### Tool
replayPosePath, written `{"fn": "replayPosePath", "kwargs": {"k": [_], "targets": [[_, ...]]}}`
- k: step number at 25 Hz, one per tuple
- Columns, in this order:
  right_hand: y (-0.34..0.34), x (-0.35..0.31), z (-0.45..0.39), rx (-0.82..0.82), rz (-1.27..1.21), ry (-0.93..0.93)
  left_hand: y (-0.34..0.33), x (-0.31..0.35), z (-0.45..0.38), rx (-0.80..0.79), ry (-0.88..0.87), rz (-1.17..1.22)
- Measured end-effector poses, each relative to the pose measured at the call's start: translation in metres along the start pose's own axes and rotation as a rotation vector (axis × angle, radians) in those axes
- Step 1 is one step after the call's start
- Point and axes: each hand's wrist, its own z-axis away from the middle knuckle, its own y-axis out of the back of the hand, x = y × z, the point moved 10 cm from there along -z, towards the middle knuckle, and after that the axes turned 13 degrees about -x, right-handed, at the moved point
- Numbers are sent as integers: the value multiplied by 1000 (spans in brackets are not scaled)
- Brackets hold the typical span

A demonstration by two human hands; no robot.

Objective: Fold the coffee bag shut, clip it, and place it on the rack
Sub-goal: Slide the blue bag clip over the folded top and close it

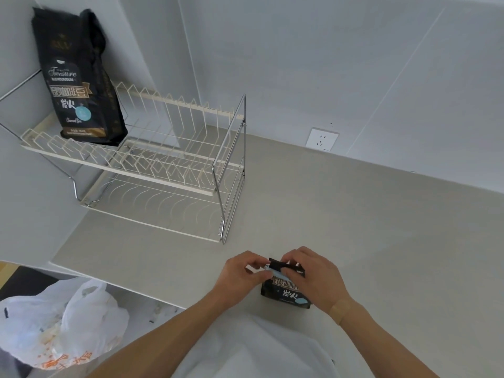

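A small black coffee bag (283, 294) stands on the counter near its front edge, its top folded over. My right hand (313, 274) pinches the folded top from the right. My left hand (240, 274) holds a pale blue clip (270, 269) against the fold from the left. The two-tier white wire rack (169, 170) stands at the back left of the counter. A taller black coffee bag (79, 85) stands on the rack's upper shelf at its left end.
A wall socket (321, 139) sits low on the back wall to the right of the rack. A white plastic bag with orange print (60, 323) lies below the counter's left edge. The beige counter (381, 227) stretches to the right.
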Motion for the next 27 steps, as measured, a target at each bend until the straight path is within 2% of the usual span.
{"fn": "replayPosePath", "kwargs": {"k": [4,9,14,16,19,22,27], "targets": [[-7,-14,-9,-18,63,46,2,9,2,-40,-53,-132],[-9,-10,-4,44,-42,43,-4,21,0,-43,-107,-201],[-7,-3,2,97,-152,9,-13,26,-3,-51,-125,-439],[-9,-1,-1,61,-131,-11,-16,23,-1,-92,-116,-480],[-13,-1,-7,-37,-37,-22,-9,6,3,-113,-53,-342],[-14,-2,-8,-42,61,-11,1,-3,6,-35,-1,-157],[-13,-8,-2,35,95,15,0,6,0,-40,-23,-279]]}}
